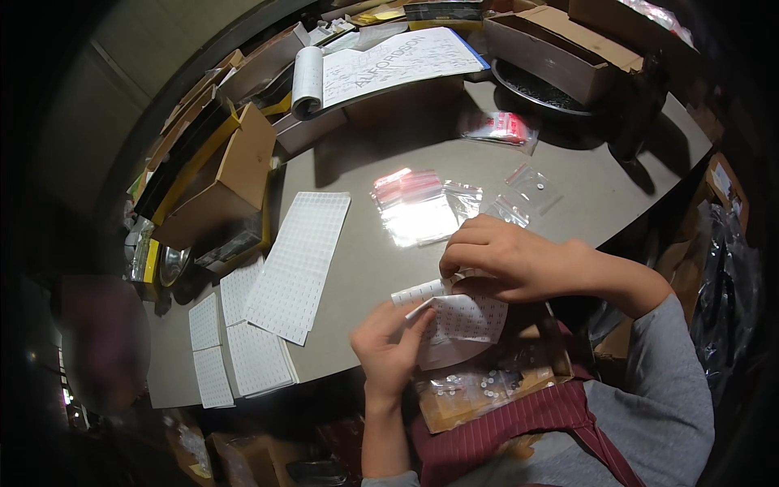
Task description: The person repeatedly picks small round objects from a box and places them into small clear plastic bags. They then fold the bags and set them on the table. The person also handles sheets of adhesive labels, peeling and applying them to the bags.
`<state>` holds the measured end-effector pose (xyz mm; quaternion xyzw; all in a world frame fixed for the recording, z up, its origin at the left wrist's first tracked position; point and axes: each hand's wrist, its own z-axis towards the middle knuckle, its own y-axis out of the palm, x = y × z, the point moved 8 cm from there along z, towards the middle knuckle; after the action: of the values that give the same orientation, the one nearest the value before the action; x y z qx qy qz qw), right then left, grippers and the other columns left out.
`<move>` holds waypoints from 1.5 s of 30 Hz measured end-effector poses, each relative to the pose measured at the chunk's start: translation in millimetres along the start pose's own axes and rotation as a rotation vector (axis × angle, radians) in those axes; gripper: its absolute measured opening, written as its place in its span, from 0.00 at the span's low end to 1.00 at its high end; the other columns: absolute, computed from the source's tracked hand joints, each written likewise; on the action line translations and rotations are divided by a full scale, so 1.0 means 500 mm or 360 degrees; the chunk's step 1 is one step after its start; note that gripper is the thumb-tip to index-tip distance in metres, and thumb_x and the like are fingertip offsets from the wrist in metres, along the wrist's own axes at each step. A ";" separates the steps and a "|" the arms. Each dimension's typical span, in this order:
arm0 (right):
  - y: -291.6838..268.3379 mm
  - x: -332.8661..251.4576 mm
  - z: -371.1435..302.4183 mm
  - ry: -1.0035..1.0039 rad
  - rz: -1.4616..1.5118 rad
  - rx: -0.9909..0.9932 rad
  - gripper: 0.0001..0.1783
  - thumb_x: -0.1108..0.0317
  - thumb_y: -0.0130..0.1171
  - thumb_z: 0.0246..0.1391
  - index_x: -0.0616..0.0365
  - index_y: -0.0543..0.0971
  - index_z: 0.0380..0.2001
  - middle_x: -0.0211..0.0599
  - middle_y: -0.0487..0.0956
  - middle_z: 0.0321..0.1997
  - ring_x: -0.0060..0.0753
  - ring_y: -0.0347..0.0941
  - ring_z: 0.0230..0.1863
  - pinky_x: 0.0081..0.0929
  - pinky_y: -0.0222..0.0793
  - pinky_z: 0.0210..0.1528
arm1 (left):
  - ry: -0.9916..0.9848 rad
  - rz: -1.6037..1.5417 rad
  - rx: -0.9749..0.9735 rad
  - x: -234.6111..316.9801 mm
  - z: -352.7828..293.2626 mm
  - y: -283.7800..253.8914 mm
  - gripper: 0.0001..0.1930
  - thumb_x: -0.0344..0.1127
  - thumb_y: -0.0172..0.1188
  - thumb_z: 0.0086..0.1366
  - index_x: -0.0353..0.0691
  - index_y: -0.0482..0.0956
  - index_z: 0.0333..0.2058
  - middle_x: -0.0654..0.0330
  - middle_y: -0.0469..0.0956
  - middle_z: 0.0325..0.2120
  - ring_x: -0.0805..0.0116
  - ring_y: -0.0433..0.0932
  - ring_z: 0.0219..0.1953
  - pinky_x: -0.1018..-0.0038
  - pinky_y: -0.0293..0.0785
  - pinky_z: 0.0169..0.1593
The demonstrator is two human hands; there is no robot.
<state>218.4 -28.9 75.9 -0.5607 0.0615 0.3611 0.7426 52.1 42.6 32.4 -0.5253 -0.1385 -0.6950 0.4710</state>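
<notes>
A white sheet of small printed labels point(471, 318) is bent over near the table's front edge, its upper strip folded back. My left hand point(385, 347) grips the sheet's left side between thumb and fingers. Above its top edge, my right hand point(505, 261) has its fingers pinched together at the folded strip; whether a single label is between them is hidden. Just beyond my hands lies a stack of clear zip bags point(418, 213) with reddish tops. To its right are loose small bags, one zip bag point(534, 188) with a small round white piece inside.
More label sheets point(299, 264) lie on the left of the table point(357, 268). Cardboard boxes point(231, 178) line the left edge. A paper pad point(398, 69), a bag pack point(501, 128) and a round black tray point(540, 93) stand at the back. An open carton point(531, 381) with small round pieces sits below my hands.
</notes>
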 end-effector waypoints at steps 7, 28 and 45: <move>0.015 0.001 0.000 -0.0003 -0.0156 0.0149 0.21 0.79 0.66 0.37 0.59 0.75 0.39 0.45 0.76 0.40 0.54 0.74 0.46 0.44 0.70 0.51 | 0.0020 0.0009 0.0026 0.009 -0.002 0.002 0.08 0.22 0.71 0.58 0.31 0.87 0.38 0.55 0.81 0.26 0.69 0.78 0.27 0.75 0.73 0.33; -0.090 0.232 -0.003 0.0746 -0.0864 0.0337 0.10 0.68 0.71 0.47 0.58 0.78 0.28 0.39 0.76 0.46 0.48 0.64 0.56 0.42 0.62 0.62 | -0.0305 -0.0300 0.0002 -0.025 -0.001 0.003 0.08 0.23 0.67 0.61 0.29 0.86 0.40 0.55 0.85 0.31 0.70 0.81 0.34 0.76 0.75 0.39; -0.101 0.203 0.003 0.0685 -0.0891 0.0374 0.12 0.63 0.70 0.52 0.59 0.78 0.31 0.40 0.76 0.39 0.47 0.67 0.50 0.41 0.65 0.55 | -0.0323 -0.0289 0.0060 -0.027 0.000 0.002 0.07 0.24 0.67 0.62 0.28 0.86 0.37 0.59 0.82 0.28 0.74 0.78 0.31 0.77 0.73 0.35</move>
<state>322.6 14.1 66.0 -0.5298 0.1015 0.0085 0.8420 53.0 48.6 20.4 -0.5693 -0.2453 -0.6754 0.3995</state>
